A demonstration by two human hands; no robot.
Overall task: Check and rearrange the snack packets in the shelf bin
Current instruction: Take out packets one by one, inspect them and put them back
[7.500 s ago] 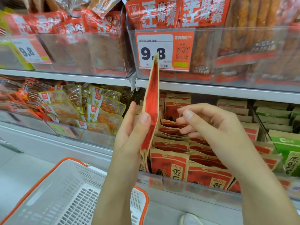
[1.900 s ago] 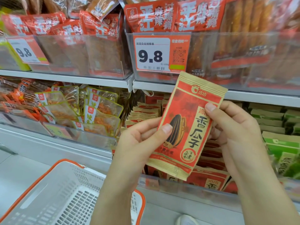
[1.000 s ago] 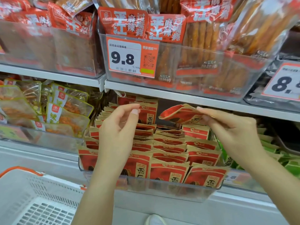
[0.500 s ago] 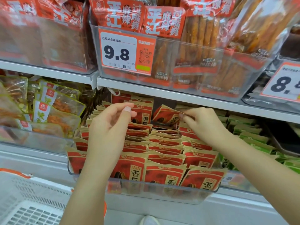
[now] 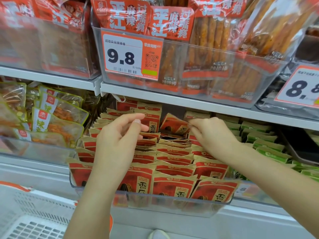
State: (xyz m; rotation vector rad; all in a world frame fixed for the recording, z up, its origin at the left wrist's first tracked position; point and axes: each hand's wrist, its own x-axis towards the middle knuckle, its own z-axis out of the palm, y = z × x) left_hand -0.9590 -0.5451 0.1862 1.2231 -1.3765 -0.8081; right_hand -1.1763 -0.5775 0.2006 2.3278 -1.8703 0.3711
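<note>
A clear plastic shelf bin (image 5: 172,202) on the lower shelf holds several rows of red and tan sunflower seed packets (image 5: 174,185). My right hand (image 5: 214,135) pinches the top edge of one tilted red packet (image 5: 174,125) at the back of the middle row, where it sits among the others. My left hand (image 5: 119,140) hovers over the left rows with thumb and fingers loosely curved, holding nothing.
Green packets (image 5: 265,145) fill the bin to the right, clear orange snack bags (image 5: 57,121) the bin to the left. The upper shelf edge (image 5: 189,102) with a 9.8 price tag (image 5: 131,56) hangs close above. A white basket (image 5: 34,218) sits lower left.
Earlier both hands held the red packet up facing me. My right hand has since carried it to the back of the bin and lowered it into the middle row; my left hand let go.
</note>
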